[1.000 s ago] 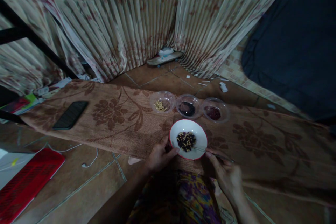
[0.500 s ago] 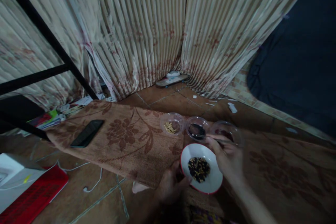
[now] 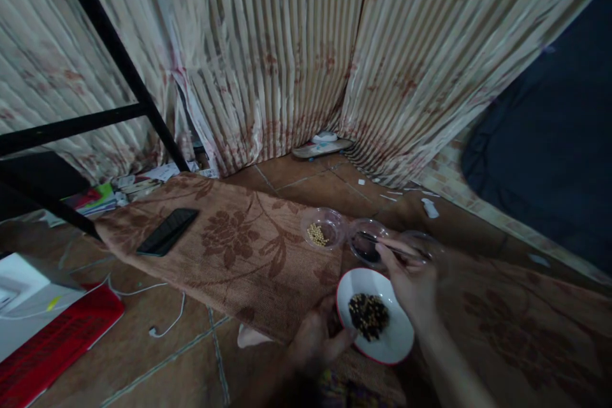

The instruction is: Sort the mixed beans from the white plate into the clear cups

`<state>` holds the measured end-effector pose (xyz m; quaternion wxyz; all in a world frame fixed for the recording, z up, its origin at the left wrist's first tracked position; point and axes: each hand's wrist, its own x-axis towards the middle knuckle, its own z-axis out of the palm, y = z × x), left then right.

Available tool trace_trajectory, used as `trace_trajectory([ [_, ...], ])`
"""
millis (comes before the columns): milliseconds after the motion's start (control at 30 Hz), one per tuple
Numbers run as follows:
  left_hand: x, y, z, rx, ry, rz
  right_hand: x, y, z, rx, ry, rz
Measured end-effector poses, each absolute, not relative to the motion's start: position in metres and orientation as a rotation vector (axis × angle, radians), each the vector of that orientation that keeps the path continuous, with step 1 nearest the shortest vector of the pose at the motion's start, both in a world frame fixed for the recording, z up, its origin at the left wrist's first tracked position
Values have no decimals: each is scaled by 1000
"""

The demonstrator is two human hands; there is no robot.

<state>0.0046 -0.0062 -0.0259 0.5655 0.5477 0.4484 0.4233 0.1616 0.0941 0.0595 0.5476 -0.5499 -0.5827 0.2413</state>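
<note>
My left hand (image 3: 315, 338) grips the left rim of a white bowl (image 3: 398, 336) with a red edge, thumb on top. A mix of black and yellowish beans (image 3: 368, 317) lies in the bowl. My right hand (image 3: 415, 287) pinches thin metal tweezers (image 3: 394, 243), whose tips reach over the middle clear plastic cup (image 3: 367, 223), which holds dark beans. Left of it stands a clear cup (image 3: 333, 220) with some yellowish beans (image 3: 317, 234). The right-hand clear cup (image 3: 425, 237) is mostly hidden behind my right hand, so its contents are unclear.
A brown flowered cloth (image 3: 282, 274) covers the low surface under the cups. On its left lies a dark phone (image 3: 167, 231). A black metal frame (image 3: 119, 70), white earphones (image 3: 167, 331) and a red-and-white box (image 3: 62, 344) are further left. Striped curtains (image 3: 268, 64) hang behind.
The view has shifted slightly, moving the scene rightward. The tweezers' tips remain over the middle cup, now at a steeper slant. My left hand stays on the bowl.
</note>
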Motion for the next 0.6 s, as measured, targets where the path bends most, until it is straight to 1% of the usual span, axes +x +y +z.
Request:
trace_trajectory([
  [133,3,-6,-24,1285,1093,956,191,52,63,-1461,-1261,595],
  [267,-2,-5,-21,1369,1150,884,221,12,53,-1566,-1201,684],
  [467,-3,-4,-15,1430,1194,827,248,-29,21,-1694,-1312,733],
  [600,-2,-4,-16,1424,1217,820,245,-37,18,-1671,-1452,727],
])
